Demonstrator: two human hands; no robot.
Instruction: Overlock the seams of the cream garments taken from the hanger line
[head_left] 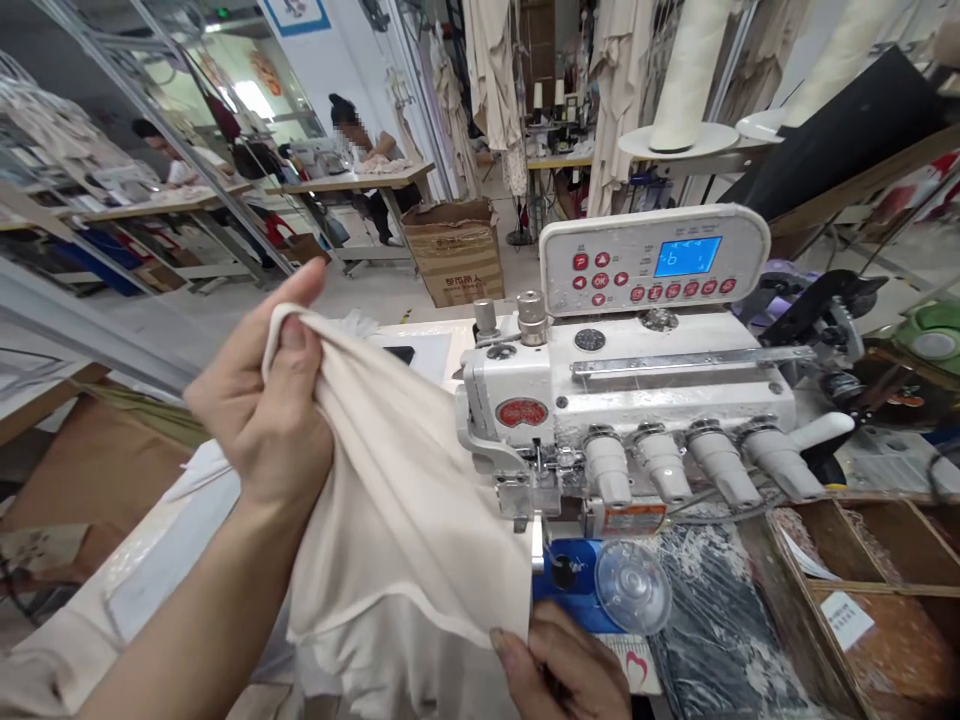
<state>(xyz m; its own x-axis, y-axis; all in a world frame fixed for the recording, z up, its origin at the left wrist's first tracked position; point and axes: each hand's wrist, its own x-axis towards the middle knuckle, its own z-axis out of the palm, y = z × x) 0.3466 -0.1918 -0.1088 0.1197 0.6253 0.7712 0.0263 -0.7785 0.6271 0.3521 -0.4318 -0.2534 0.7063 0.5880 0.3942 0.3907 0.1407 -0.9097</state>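
Observation:
A beige piece of fabric (405, 480) is stretched between my two hands, in front of a white sewing machine (675, 360) with a lit blue display. My left hand (274, 400) is raised at the left and grips the upper edge of the cloth, with a fold over its thumb. At the bottom centre, my right hand (562, 660) pinches the lower right corner, just below the machine's needle area. Between the hands the cloth hangs in long folds, with a seam curving across its lower part.
A clear round plastic dish (634, 587) sits on a blue tray beside my right hand. Further right is a wooden compartment box (825, 640). Thread cones (686, 90) stand behind the machine. Two people work at tables beyond a cardboard box (454, 250).

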